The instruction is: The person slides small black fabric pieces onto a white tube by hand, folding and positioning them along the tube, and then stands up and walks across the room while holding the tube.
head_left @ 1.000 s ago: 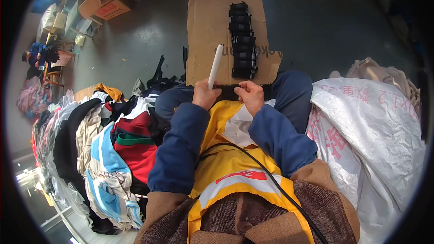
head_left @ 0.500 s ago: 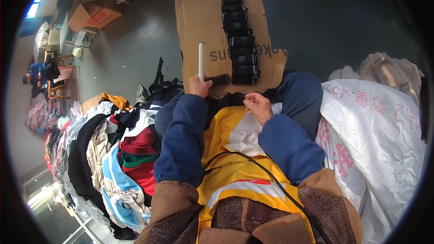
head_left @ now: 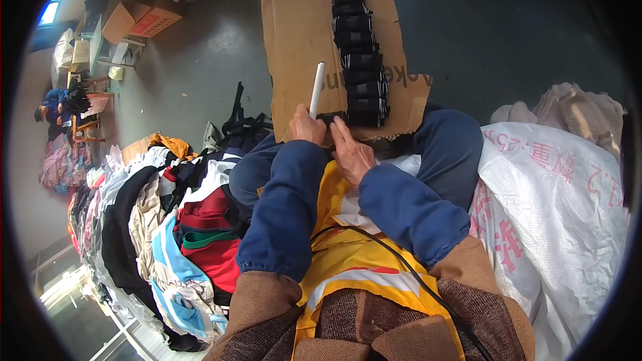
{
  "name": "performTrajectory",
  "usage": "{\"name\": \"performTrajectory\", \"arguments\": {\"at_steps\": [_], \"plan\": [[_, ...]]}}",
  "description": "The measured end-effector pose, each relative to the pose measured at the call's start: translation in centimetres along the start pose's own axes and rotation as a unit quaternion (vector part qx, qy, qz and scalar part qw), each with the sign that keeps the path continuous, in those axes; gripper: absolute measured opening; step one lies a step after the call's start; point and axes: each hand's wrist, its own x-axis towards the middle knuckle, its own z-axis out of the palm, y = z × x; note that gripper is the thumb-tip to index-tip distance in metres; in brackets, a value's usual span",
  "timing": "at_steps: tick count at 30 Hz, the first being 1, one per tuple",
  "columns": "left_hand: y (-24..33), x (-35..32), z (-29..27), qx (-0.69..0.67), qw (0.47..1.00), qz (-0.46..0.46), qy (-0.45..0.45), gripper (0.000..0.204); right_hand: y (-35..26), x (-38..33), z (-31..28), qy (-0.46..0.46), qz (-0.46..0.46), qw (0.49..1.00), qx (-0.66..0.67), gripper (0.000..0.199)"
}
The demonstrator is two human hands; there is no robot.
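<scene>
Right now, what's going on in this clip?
A seated person works over a cardboard sheet on the floor. The left hand holds a white stick upright, and the right hand touches the near end of a row of black folded items lined up along the cardboard. A heap of mixed clothes lies to the left, a white woven sack to the right.

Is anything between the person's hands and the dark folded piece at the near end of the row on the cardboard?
Nothing visible. The left hand, holding a white stick, and the right hand already touch the dark folded piece at the near end of the row on the cardboard sheet.
</scene>
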Motion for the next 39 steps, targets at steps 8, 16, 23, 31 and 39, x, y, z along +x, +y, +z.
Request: {"name": "performTrajectory", "arguments": {"at_steps": [8, 16, 23, 31, 39], "plan": [[-3.1, 0.2, -0.5, -0.046, 0.997, -0.013, 0.056, 0.023, -0.5, 0.3, 1.0, -0.122, 0.076, 0.986, -0.091, 0.067], [2.1, -9.9, -7.7, -0.16, 0.971, 0.107, 0.142, 0.015, -2.7, -1.9, -1.5, -0.068, -0.027, 0.992, 0.103, 0.047], [-8.6, -19.0, -18.9, -0.105, 0.956, 0.049, 0.271, 0.011, 4.9, -9.2, 0.2, -0.177, 0.195, 0.949, 0.173, 0.029], [-16.9, -23.7, -14.3, -0.054, 0.975, -0.095, 0.193, 0.015, 6.7, -9.5, 0.3, -0.119, 0.262, 0.921, 0.263, 0.019], [-18.9, -24.4, -14.5, -0.284, 0.931, -0.134, 0.183, 0.01, 1.4, -9.2, -2.8, -0.073, 0.34, 0.892, 0.289, 0.021]]}}
